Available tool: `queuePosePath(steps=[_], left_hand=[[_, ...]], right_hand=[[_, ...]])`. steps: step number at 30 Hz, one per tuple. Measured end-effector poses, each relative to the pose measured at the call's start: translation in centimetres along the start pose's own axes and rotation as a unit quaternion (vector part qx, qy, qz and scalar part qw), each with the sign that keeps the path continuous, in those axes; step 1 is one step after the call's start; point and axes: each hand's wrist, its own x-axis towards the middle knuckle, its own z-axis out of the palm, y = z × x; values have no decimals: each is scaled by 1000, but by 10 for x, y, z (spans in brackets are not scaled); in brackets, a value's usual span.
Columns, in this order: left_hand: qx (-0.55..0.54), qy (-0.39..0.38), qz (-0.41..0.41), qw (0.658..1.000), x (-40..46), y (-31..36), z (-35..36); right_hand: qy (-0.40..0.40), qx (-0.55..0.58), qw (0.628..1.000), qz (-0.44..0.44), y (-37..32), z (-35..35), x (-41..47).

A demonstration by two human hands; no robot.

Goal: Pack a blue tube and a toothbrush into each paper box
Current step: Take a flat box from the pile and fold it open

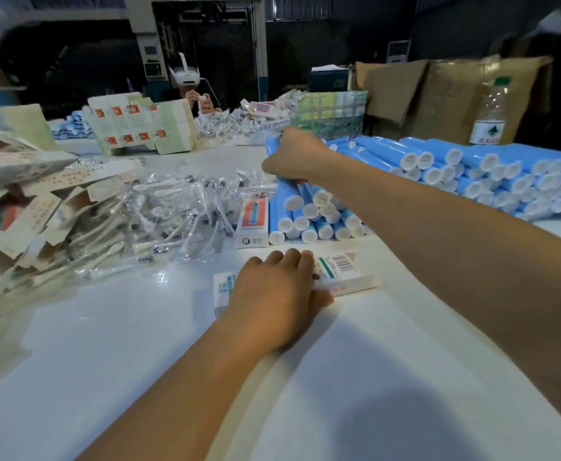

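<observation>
Blue plastic tubes with white caps are lying in a small stack (309, 214) near the middle of the white table (339, 377), their long axes running away from the camera and their caps pointing toward the viewer. The right hand (294, 158) is curling around one blue tube (274, 151) at the far top of that stack; its fingers are hidden behind the knuckles, and only the tube's upper end and a stretch below the fist are showing. The left hand (272, 294) is resting palm-down on a paper box (339, 272) lying flat on the table, fingers bent over its far edge and thumb tucked against its near side, covering the box's middle; the box's long axis is running left to right, and whether its ends are open is hard to make out. A larger heap of blue tubes (472, 174) is sitting to the right, cut off at the frame edge. Wrapped toothbrushes (172, 214) are piling up to the left, beside flattened cartons (22, 211) partly leaving the frame. 1 printed box (252, 222) is lying between the toothbrushes and the stack.
</observation>
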Motion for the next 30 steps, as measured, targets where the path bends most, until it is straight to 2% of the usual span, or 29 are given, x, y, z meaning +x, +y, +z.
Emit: queuePosePath(steps=[3, 6, 10, 13, 16, 21, 26, 28, 30], left_hand=[[12, -12, -1, 1000, 0, 1, -2], [1, -33, -21, 999, 4, 2, -4], [-32, -31, -53, 998, 3, 5, -6], [-31, -16, -62, 997, 0, 5, -10], [-48, 3, -70, 996, -2, 8, -15], [-41, 13, -65, 997, -4, 12, -14], [-35, 27, -68, 997, -4, 10, -13], [-39, 25, -69, 997, -4, 12, -14], [-40, 26, -71, 996, -4, 14, -15]], right_hand=[[62, 254, 965, 28, 31, -29, -41], [107, 426, 897, 41, 79, -44, -87], [216, 511, 827, 93, 127, -34, -126], [265, 529, 793, 144, 141, -23, -136], [264, 543, 784, 142, 141, -18, -139], [181, 576, 784, 145, 126, -3, -144], [229, 578, 765, 168, 130, -10, -144], [238, 555, 782, 151, 131, -7, -147], [241, 513, 814, 125, 126, -2, -151]])
